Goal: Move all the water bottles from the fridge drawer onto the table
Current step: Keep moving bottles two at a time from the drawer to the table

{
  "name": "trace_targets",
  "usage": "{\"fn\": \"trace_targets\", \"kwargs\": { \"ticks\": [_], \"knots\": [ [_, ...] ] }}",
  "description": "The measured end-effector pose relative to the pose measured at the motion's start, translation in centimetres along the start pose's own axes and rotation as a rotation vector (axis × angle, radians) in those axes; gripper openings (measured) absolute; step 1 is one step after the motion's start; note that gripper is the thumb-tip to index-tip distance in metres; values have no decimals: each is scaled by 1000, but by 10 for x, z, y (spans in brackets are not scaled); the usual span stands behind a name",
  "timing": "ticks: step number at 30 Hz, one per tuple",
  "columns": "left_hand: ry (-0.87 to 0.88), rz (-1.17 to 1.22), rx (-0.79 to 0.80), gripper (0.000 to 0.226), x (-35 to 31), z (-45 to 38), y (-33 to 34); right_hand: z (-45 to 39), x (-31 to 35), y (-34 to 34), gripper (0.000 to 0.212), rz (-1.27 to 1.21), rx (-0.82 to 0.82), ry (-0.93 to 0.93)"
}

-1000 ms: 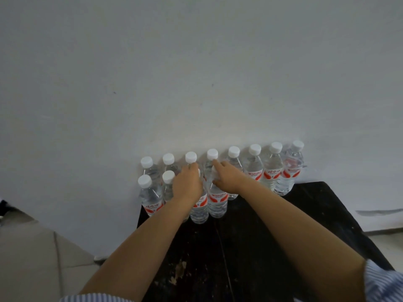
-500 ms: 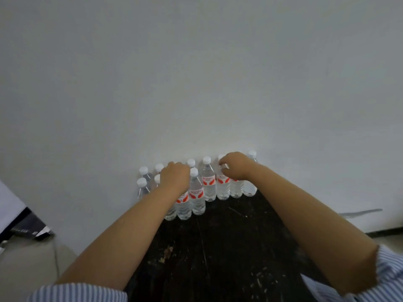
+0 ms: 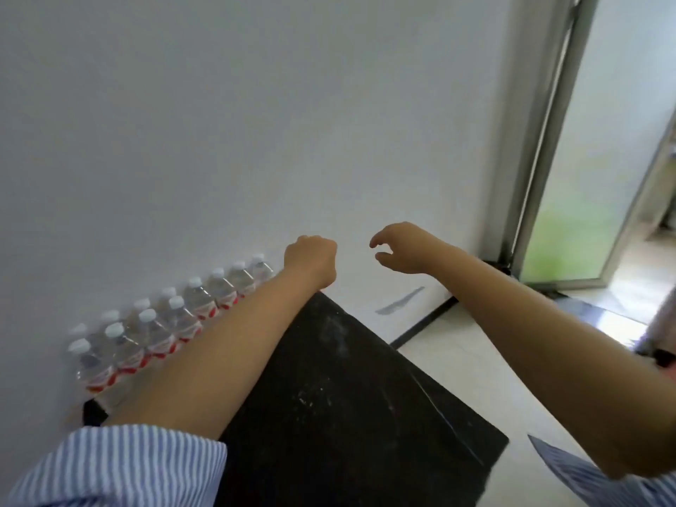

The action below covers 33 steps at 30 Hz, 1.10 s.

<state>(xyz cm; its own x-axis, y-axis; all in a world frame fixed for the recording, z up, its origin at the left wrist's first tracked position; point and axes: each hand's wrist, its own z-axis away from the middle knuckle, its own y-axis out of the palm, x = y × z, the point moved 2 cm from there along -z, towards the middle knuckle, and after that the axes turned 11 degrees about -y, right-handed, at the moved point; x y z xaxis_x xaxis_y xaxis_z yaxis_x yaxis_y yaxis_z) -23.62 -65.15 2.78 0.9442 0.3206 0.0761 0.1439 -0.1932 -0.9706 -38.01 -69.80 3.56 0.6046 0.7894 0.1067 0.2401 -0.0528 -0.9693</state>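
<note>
Far to my left, the water bottles (image 3: 172,325) stand upright on the black table (image 3: 340,397), packed in two rows against the white wall (image 3: 219,122), white caps up and red-and-white labels facing out. The nearest ones sit at the table's left corner; the row runs away toward the far corner, where my left forearm hides its end. My striped blue sleeve (image 3: 117,466) bunches at the bottom left, and the bare arm stretches diagonally over the dark, scuffed tabletop.

My left hand (image 3: 311,259) hangs in the air past the table's far corner, back of the hand toward me, fingers curled under into a loose fist, and I see nothing in it. It touches no bottle; the closest cap is just to its left.

A little to the right, my right hand (image 3: 398,247) floats in front of the wall, clear of the table, thumb and fingers hooked in a half-curl with a gap between them, empty. The two hands are near each other but apart.

Below it there's a grey smear on the wall, a dark skirting strip, and pale floor tiles (image 3: 475,367). At the far right a metal-framed glass door (image 3: 570,177) shows greenish light. The fridge drawer isn't anywhere I can see.
</note>
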Motion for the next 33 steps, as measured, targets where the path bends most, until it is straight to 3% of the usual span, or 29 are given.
{"fn": "trace_targets", "kwargs": {
  "ticks": [15, 25, 33],
  "knots": [
    [779, 148, 5, 33, -432, 145, -55, 434, -171, -109, 36, 124, -62, 837],
    [1006, 245, 41, 28, -693, 250, -75, 675, -290, -162, 35, 118, -71, 1102],
    [1144, 194, 64, 24, -862, 270, -59, 800, -403, -168, 36, 67, -78, 1291]
  ]
}}
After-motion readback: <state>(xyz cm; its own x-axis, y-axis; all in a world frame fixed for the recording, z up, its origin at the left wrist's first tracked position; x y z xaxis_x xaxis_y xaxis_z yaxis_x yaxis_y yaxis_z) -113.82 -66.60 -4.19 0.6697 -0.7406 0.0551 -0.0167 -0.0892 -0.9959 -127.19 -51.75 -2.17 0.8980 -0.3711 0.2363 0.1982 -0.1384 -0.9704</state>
